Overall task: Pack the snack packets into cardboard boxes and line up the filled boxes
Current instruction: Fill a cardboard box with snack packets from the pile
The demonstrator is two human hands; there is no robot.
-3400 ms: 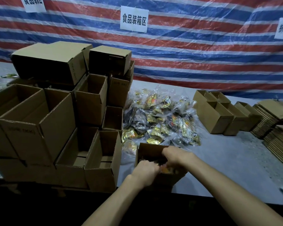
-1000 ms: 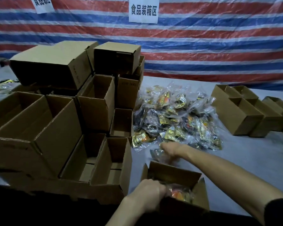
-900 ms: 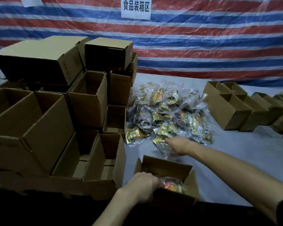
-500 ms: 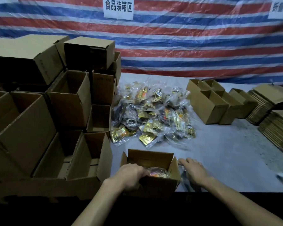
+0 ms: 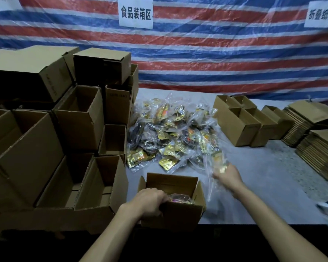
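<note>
Open carton (image 5: 175, 203): stands at the near edge of the desk (image 5: 269, 186), flaps up, at least one orange packet lying inside. Your left hand (image 5: 150, 202) is on its near-left rim, grip curled tight over the cardboard edge.

Clear packet (image 5: 219, 161): pinched in the grip of your right hand (image 5: 228, 177), just right of the carton and raised off the desk; yellow contents show through blurred film.

Packet pile (image 5: 170, 135): loose heap of gold, orange and dark snack packets in clear wrap, mid-desk, behind the carton.

Empty carton stack (image 5: 55, 129): left side of the desk, several tiers, most with open mouths facing you, touching one another.

Carton row (image 5: 248, 121): open-topped cartons side by side, right of the pile; contents cannot be told.

Flat cardboard stacks (image 5: 318, 146): far right, folded blanks in two piles.

Striped tarpaulin (image 5: 216, 53): red, white and blue backdrop behind the desk, with white paper signs (image 5: 135, 14).
</note>
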